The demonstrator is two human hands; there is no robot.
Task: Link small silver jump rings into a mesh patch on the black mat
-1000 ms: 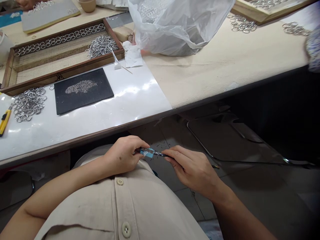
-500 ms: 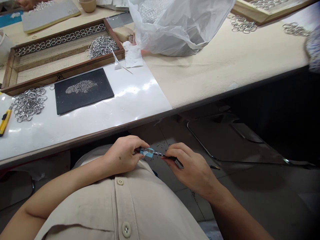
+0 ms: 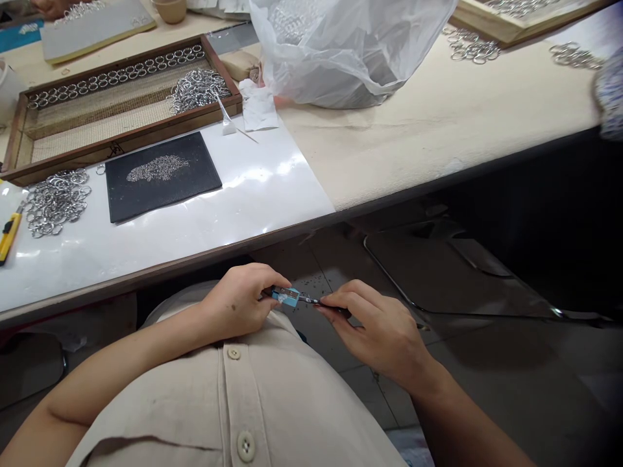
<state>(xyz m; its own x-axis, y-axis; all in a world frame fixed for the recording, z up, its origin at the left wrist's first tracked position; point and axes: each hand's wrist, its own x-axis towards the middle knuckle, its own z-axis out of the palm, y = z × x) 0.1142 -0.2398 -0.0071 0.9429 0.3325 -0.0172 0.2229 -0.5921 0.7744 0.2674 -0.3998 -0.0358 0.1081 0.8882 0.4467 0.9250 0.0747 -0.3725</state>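
Over my lap, my left hand (image 3: 246, 299) pinches a small light-blue pencil sharpener (image 3: 287, 296) between thumb and fingers. A dark, thin pencil (image 3: 311, 300) runs from the sharpener's right side into my right hand (image 3: 374, 324), whose thumb and fingers are closed on it. The pencil's tip is hidden in the sharpener, and much of its shaft is covered by my right hand. Dark specks lie on the floor tiles just behind the two hands.
A wooden frame tray (image 3: 121, 139) with metal rings, a black mat (image 3: 195, 175) with tiny pieces, a ring pile (image 3: 58, 201) and a yellow cutter (image 3: 10, 237) lie on the table. A plastic bag (image 3: 350, 65) stands behind. A chair (image 3: 438, 272) is at right.
My right hand has turned slightly around the pencil and its fingers have shifted. The pencil's back end shows less behind the hand. My left hand and the sharpener stay in place.
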